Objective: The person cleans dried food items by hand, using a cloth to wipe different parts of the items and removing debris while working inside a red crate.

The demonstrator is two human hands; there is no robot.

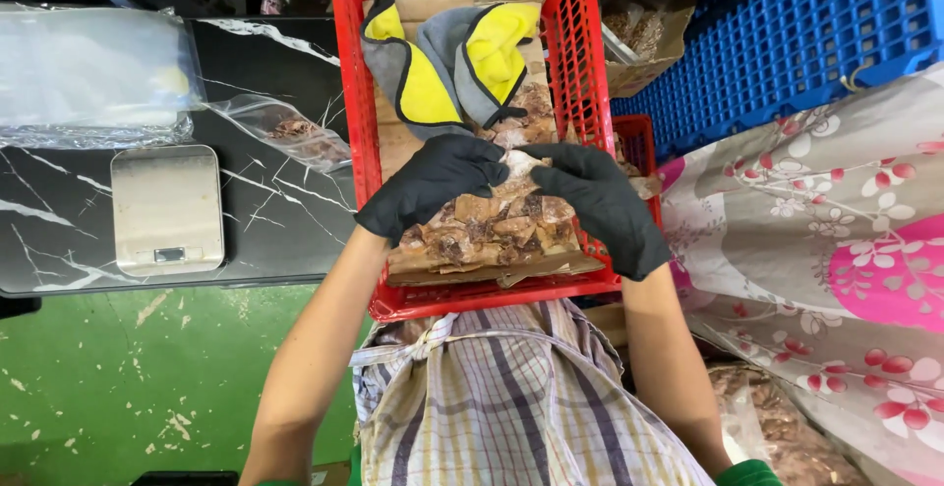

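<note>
Both my hands wear black gloves and meet over a red plastic crate (354, 102). My left hand (433, 183) and my right hand (600, 206) pinch the top of a clear plastic bag (497, 225) filled with brown dried pieces. The bag lies on brown cardboard (482, 272) lining the crate's bottom. Farther back in the crate lies a grey and yellow cloth (447, 63), with more brown pieces beside it.
A small metal scale (167, 209) and a clear bag with brown bits (285, 132) rest on the black marble counter (275, 211) to the left. A blue crate (787, 33) stands at right, above floral fabric (826, 240). Green floor (128, 378) lies below.
</note>
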